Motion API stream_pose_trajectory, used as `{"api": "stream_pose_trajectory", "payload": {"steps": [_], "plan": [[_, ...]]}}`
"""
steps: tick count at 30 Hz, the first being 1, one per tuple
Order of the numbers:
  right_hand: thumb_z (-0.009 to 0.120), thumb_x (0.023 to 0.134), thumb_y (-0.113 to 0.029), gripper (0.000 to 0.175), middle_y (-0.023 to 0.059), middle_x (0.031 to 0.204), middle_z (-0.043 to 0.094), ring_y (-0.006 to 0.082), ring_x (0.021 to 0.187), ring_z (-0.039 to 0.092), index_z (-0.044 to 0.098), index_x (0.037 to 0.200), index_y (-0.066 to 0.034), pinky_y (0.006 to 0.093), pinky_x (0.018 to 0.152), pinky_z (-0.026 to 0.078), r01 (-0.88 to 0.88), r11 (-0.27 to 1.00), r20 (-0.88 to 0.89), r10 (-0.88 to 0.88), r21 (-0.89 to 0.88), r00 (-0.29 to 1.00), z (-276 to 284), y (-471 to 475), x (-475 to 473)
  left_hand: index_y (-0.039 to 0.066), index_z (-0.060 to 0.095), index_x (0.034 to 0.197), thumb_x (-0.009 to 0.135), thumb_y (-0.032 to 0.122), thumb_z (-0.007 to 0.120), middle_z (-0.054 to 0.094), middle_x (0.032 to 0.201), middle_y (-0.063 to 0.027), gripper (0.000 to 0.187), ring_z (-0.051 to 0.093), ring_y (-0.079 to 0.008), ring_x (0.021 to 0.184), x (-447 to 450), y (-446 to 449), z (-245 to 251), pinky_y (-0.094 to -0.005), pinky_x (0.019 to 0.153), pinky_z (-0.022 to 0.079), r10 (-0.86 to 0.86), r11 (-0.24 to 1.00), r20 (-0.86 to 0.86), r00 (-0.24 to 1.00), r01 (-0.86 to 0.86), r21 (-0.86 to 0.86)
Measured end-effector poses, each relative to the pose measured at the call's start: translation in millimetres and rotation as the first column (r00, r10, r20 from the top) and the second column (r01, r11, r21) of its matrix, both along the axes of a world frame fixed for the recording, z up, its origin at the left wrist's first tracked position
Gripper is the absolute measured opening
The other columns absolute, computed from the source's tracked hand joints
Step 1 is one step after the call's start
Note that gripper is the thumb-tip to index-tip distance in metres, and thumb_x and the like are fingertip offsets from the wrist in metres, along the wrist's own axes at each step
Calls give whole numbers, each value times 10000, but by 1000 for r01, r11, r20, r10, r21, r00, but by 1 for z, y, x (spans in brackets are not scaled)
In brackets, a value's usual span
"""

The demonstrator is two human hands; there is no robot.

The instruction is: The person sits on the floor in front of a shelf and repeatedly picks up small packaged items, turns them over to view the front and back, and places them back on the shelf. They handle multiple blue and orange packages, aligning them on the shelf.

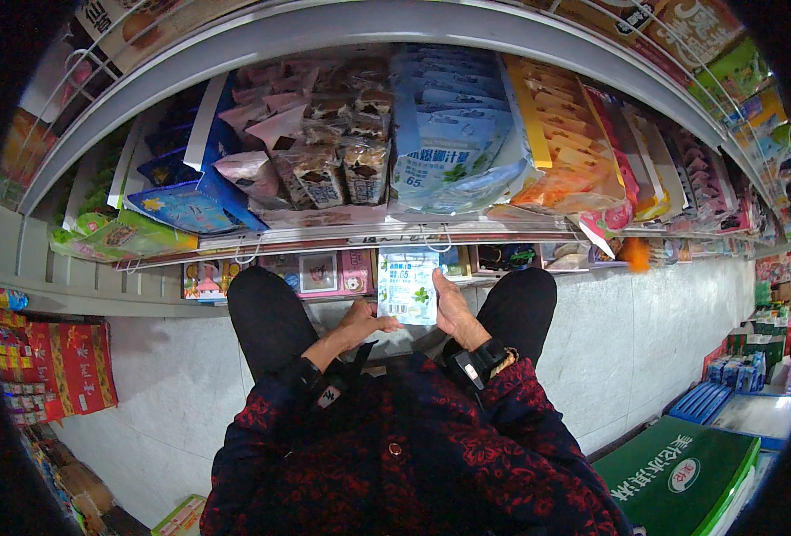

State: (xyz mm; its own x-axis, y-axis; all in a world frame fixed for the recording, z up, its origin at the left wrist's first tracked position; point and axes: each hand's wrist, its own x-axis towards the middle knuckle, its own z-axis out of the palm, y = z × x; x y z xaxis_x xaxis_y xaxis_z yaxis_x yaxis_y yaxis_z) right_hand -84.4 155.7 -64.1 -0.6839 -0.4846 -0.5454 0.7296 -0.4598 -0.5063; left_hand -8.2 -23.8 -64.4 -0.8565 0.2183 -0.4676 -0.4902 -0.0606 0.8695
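Between my knees I hold a light-blue candy pouch (408, 285) upright, its printed face with writing and a barcode turned toward me. My left hand (367, 318) pinches the pouch's lower left corner. My right hand (456, 305) grips its right edge, the thumb lying along the side. Just beyond, on the shelf, a row of similar blue pouches (459, 141) stands packed in an open display carton. Clear-wrapped brown and white snack bars (338, 164) sit to the left of that row, and orange pouches (563, 147) to the right.
A metal shelf edge (342, 234) with wire hooks runs across in front of me. Below it are pink boxes (328, 273). Pale floor tiles (643, 321) spread around. A green carton (690, 469) lies at lower right, a red gift box (74, 368) at left.
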Motion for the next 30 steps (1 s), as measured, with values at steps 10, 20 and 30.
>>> {"api": "stream_pose_trajectory", "payload": {"steps": [10,20,30], "plan": [[411,920,-330,427,122,1149,525,237,1018,533,442,1162,21,378,879,446,-15,1000,-45,15,8,999,3,7,-3,-31,650,851,738,168,688,658,784,-82,232,595,-101,670,-2,-3,13,-237,646,487,-82,990,69,994,89,-111],[405,921,-315,420,138,1153,520,255,1035,528,438,1156,32,400,888,447,36,999,-8,-36,10,999,12,9,-6,-17,618,962,872,128,522,650,909,-87,196,576,-83,727,3,-5,-7,-222,674,488,-8,989,75,997,-4,148],[401,927,-278,405,141,1186,498,251,1069,507,416,1176,41,397,918,431,33,998,14,-32,-56,999,12,10,-7,-1,632,853,783,157,653,650,793,-51,174,588,-78,680,4,-9,-8,-210,624,471,78,995,53,996,-81,55]]}}
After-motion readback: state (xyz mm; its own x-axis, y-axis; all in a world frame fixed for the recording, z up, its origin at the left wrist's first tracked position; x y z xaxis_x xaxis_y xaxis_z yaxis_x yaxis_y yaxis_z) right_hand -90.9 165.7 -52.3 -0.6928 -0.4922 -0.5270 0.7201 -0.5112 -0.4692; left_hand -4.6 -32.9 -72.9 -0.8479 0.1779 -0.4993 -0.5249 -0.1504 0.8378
